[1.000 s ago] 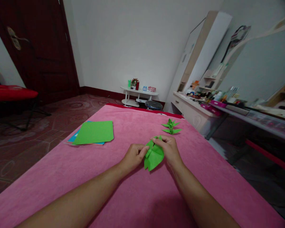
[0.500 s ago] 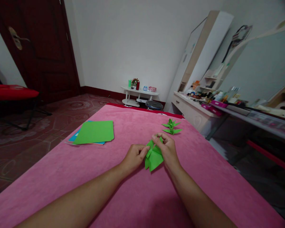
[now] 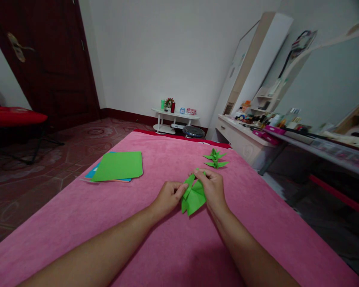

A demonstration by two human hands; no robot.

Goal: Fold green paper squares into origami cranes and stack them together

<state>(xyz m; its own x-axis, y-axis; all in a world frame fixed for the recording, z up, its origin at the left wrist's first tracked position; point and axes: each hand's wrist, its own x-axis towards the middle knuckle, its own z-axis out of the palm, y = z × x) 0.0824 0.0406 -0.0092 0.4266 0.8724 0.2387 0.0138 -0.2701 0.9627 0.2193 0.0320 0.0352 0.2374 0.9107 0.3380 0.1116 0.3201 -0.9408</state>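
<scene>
While held low over the pink-covered worktop (image 3: 137, 227), near its middle, reads as a partly folded green paper piece (image 3: 194, 198), pointed at the near end, with flaps standing up at the far end. Pinched on its left edge by the left hand (image 3: 166, 198), thumb and forefinger closed on a flap, other fingers curled under. Gripped at the upper right by the right hand (image 3: 213, 188), fingertips drawn together on the top flap, palm turned down, closed on paper alone. Judged very light, thin and springy: keeps a crease, yet bends, crumples or tears under a hard squeeze. Best taken by the layered edges and along the creases, where stiffest, with a fingertip pinch rather than a full grasp, given the risk of buckling at the loose points. Probably not slippery against dry fingers, though apt to slide layer on layer. Farther back and to the right, well apart from the hands: small green folded figures (image 3: 215, 158) lying on the cover. To the left: a flat stack of paper sheets (image 3: 119, 166), green on top with blue showing beneath. As for containers, only pink trays (image 3: 271, 134) on the dresser (image 3: 236, 139) at right, amid bottles and clutter, contents too small to tell; farther along, clear boxes (image 3: 338, 149), likewise unreadable.
</scene>
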